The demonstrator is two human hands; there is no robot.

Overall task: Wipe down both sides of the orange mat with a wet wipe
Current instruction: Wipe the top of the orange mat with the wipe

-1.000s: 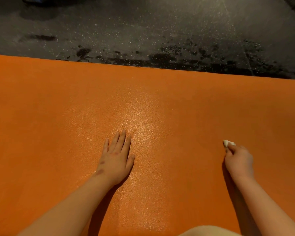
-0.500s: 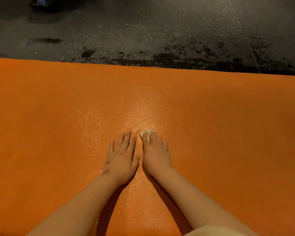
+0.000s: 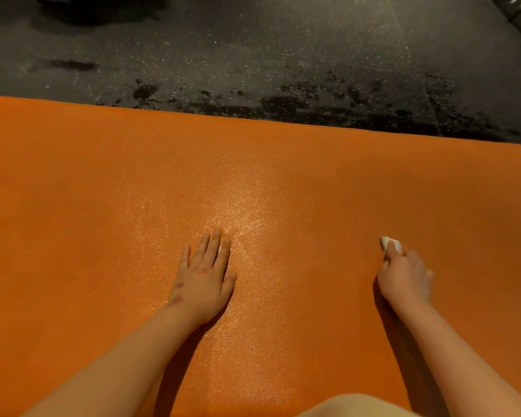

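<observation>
While the orange mat (image 3: 103, 206) lies flat across the lower part of the head view, its far edge meeting the dark speckled floor (image 3: 253, 49) toward 12 o'clock, the left hand (image 3: 203, 281) rests palm down near the centre, fingers straight and close together. At 3 o'clock from it, well apart, the right hand (image 3: 403, 275) presses a small white wet wipe (image 3: 391, 244) onto the mat, fingers curled round it. Dark blotches (image 3: 328, 106) mark the floor just beyond the edge.

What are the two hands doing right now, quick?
Left hand: open, lying flat on the orange textured mat.
Right hand: closed, holding a small white wet wipe against the mat.
</observation>
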